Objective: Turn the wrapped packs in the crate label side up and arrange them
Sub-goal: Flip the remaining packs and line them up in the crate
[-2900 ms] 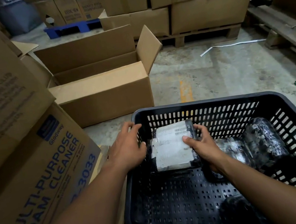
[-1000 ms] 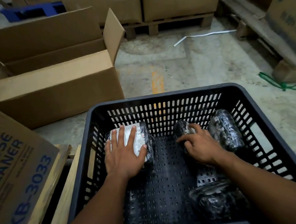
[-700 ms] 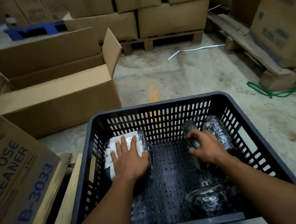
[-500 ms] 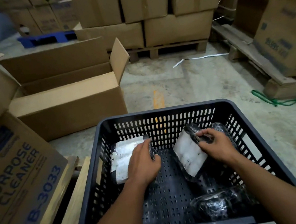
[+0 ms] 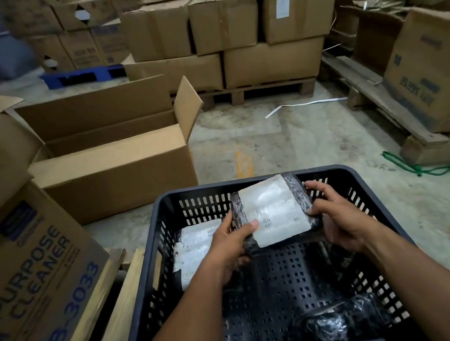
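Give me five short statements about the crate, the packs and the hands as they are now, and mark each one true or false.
1. Both hands hold one wrapped pack above the crate. True.
2. The held pack shows its white label. True.
3. The left hand lies flat on the pack in the crate's far left corner. False: it grips the raised pack.
4. The corner pack lies label side down. False: its white label faces up.
5. The pack near the crate's front right shows only dark wrap. True.
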{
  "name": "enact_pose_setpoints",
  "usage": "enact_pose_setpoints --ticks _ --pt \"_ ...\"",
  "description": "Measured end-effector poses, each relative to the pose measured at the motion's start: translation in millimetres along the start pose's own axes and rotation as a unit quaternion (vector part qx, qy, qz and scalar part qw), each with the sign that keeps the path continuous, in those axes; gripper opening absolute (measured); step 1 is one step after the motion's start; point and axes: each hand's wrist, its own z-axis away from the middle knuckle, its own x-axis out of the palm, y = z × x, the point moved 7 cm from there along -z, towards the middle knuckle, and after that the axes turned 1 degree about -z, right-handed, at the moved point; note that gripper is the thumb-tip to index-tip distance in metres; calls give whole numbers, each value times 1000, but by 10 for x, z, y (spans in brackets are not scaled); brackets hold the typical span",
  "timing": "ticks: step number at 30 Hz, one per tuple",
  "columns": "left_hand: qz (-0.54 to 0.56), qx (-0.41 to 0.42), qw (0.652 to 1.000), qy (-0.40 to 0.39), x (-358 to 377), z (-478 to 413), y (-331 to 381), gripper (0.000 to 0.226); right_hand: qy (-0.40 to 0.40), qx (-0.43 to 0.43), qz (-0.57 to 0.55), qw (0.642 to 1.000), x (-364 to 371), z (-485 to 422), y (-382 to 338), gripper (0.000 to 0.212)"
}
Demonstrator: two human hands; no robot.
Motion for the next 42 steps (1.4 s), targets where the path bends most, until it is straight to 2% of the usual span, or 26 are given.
enact_pose_setpoints --ticks 3,6,9,12,15,18,21,23,27,28,30,33,34,38,40,42 --pt "22 15 1000 -7 -126 -4 182 77 -14 40 15 999 12 -16 143 73" --pt "3 28 999 -41 -170 1 287 62 14 52 19 998 58 -30 271 77" --pt "16 26 999 -9 -246 18 227 53 35 43 -3 998 62 -22 369 75" --pt "94 12 995 18 -183 0 137 66 58 36 -64 996 80 -15 453 66" --pt "110 25 993 18 -70 -30 147 69 57 43 -93 993 111 -31 481 58" --pt "97 21 995 5 -136 -45 143 77 14 47 -33 998 156 -19 339 48" --pt "105 5 994 -10 -189 -22 111 87 -1 43 19 999 202 -37 245 58" --pt "108 6 994 17 -186 -9 111 98 10 24 18 1000 251 -48 253 68" --pt "-3 24 999 48 -161 16 101 78 22 -15 -53 998 350 -65 333 85" --pt "-18 19 999 41 -158 26 73 74 25 -14 -65 997 354 -65 351 83" --pt "1 9 1000 23 -203 48 33 65 32 1 -64 997 330 -67 391 67" --pt "39 3 999 -37 -255 43 56 64 31 16 2 999 238 -67 334 32" --pt "40 1 997 -60 -248 41 71 67 18 16 38 999 222 -61 288 30" --pt "15 5 994 -108 -191 0 133 79 -29 3 212 977 147 -60 116 53" --pt "-11 12 993 -114 -172 -14 148 80 -57 7 246 968 175 -54 110 57" --pt "-24 28 996 -77 -184 -45 178 72 -82 17 250 965 218 -25 127 66"
